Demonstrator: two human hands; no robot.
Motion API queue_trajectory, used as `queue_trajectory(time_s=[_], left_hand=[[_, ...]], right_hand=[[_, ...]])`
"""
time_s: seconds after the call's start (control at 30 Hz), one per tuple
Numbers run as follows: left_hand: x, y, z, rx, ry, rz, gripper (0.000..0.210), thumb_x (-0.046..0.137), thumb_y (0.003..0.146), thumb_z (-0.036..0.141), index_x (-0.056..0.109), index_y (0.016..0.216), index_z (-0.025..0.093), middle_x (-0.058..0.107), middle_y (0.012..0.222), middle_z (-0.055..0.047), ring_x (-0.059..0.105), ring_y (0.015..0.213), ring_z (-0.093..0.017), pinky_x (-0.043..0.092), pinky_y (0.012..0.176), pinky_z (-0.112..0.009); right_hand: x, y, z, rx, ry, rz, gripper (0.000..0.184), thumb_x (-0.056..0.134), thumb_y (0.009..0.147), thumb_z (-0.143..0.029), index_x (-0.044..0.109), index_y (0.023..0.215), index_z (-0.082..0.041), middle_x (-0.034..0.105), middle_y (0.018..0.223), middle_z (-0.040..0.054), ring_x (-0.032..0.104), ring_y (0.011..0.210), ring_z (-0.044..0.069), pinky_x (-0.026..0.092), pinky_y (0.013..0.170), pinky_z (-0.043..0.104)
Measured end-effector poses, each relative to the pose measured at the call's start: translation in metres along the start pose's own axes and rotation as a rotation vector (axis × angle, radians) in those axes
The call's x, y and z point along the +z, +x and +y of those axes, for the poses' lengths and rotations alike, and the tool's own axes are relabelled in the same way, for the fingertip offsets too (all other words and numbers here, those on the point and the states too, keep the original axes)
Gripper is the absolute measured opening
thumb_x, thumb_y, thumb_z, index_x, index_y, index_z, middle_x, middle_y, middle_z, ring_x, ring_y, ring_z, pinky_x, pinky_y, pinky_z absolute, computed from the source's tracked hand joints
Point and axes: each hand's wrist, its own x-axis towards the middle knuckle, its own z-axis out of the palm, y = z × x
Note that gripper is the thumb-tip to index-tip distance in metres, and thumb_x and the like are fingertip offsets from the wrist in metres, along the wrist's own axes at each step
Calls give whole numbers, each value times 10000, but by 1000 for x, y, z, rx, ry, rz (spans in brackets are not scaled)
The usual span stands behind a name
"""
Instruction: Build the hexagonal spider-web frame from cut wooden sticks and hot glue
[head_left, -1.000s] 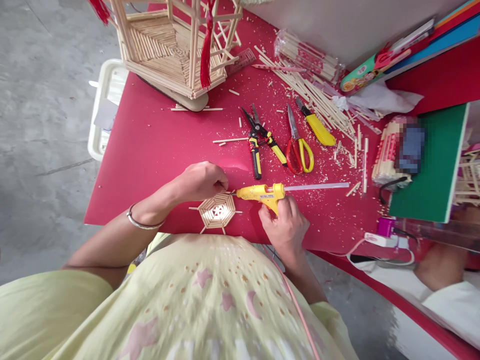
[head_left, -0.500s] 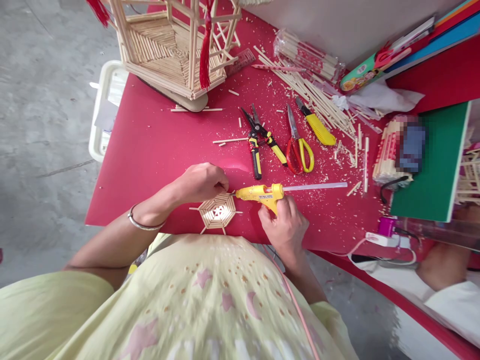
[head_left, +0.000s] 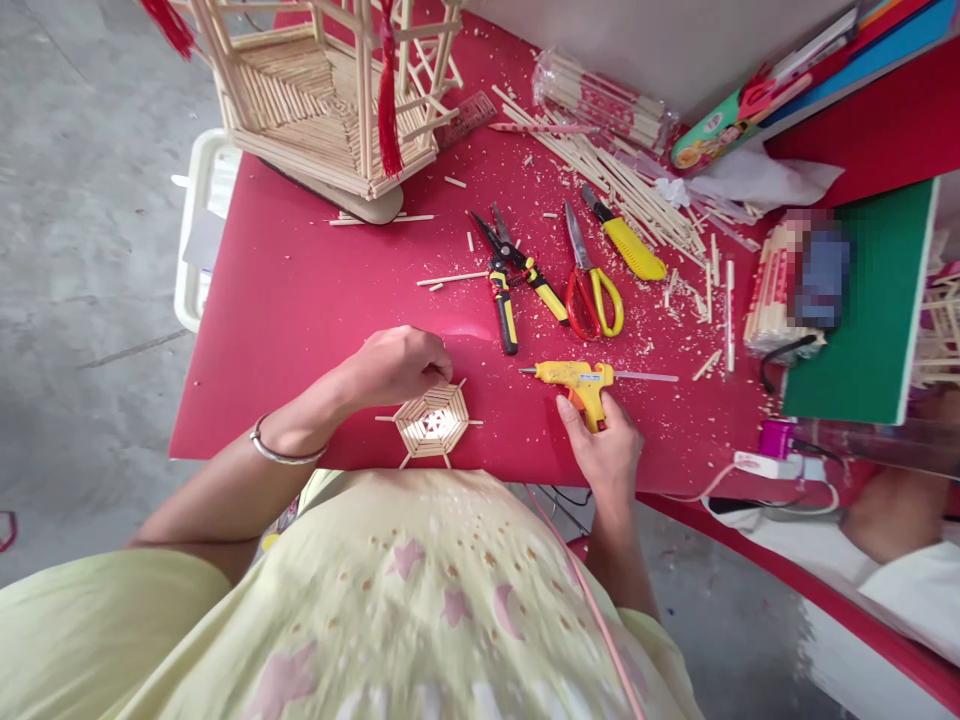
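Observation:
A hexagonal web of thin wooden sticks [head_left: 411,428] lies flat at the table's near edge, with stick ends jutting out from its corners. My left hand [head_left: 401,368] is closed in a pinch at the web's upper edge; its fingertips are turned down, hiding whatever they hold. To the right, my right hand [head_left: 609,445] grips the lower handle of a yellow glue gun [head_left: 571,374], thumb on the near side. The gun's nozzle points left, apart from the web, and a clear glue stick [head_left: 649,377] sticks out of its back.
Beyond my hands lie black-and-yellow pliers [head_left: 504,290], scissors [head_left: 592,290] and a yellow utility knife [head_left: 630,245]. A large stick-built frame [head_left: 300,125] with red tassels stands at the back left. Loose sticks [head_left: 615,175] and scraps cover the back right. Another person's arm [head_left: 896,520] shows at right.
My right hand has drawn the glue gun to the right, away from the web and my left hand. My left hand stays pinched at the web's upper edge. The view has shifted slightly.

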Motion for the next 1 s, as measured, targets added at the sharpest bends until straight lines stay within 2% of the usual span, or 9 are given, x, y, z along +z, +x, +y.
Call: queue_trajectory(time_s=[0.1,0.2,0.27,0.37,0.43,0.53,0.67,1.0], left_hand=[[2,0,-2,16,1,22,222,580,845,195,797,847,242,800,962,8,669,819,-130,431,661,-202],[3,0,-6,47,-7,28,224,580,866,215,802,859,241,802,969,2,675,830,-130,448,681,-195],[4,0,-7,70,-18,25,235,572,884,215,806,878,242,800,976,-1,678,835,-127,457,698,-191],[3,0,-9,93,-27,21,254,554,907,210,806,903,243,793,976,-2,680,848,-127,469,722,-190],[3,0,-10,101,-25,16,264,544,918,208,805,908,244,787,973,-2,680,855,-126,474,736,-192],[2,0,-10,109,-26,5,267,542,925,214,806,910,247,782,972,-1,679,857,-125,477,748,-193],[1,1,-8,102,-39,-7,261,554,923,233,814,908,254,783,952,0,676,843,-127,476,726,-190],[5,4,-7,79,-19,-4,244,569,891,219,812,876,233,785,948,-8,677,816,-130,478,716,-198]], right_hand=[[-6,-3,2,-83,-166,175,550,676,916,-606,730,1190,-132,748,1001,178,683,904,292,515,763,380],[-6,-11,-14,-147,-116,253,312,641,984,-401,743,1174,-175,748,1033,154,688,971,276,534,870,407],[0,-18,-33,-240,19,169,241,606,1004,-327,753,1155,-210,748,1036,119,699,960,236,548,895,378],[17,-28,-62,-398,219,-47,223,602,1003,-274,758,1159,-241,747,1029,73,697,955,183,558,912,324],[27,-32,-76,-444,304,-120,225,606,1003,-263,756,1167,-231,743,1028,64,686,959,166,555,913,300],[37,-34,-84,-446,326,-155,229,613,1007,-295,759,1166,-218,735,1026,69,672,966,171,546,915,302],[42,-34,-81,-485,303,-189,229,632,996,-310,770,1166,-246,726,1020,57,648,953,173,527,911,308],[47,-36,-77,-540,320,-161,229,663,982,-289,787,1172,-253,716,989,56,630,919,179,513,868,313]])
